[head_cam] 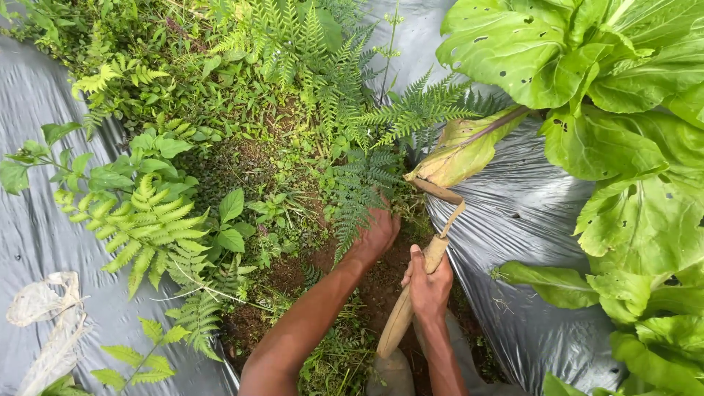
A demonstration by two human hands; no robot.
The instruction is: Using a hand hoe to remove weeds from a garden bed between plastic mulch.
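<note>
Grey plastic sheet [528, 213] covers the beds on both sides of the hands, leaving an open strip of soil [381, 282] between. Large holed leafy greens [623, 147] spread to the right of the right hand; ferns [147, 220] and weeds fill the strip ahead and to the left of the left hand. Left hand [375, 233], fingers curled, grips the base of a fern [363, 191] just ahead. Right hand [429, 284] is wrapped tight around the wooden handle of a sickle [422, 275], its curved blade reaching forward toward a yellowed leaf [458, 154]
</note>
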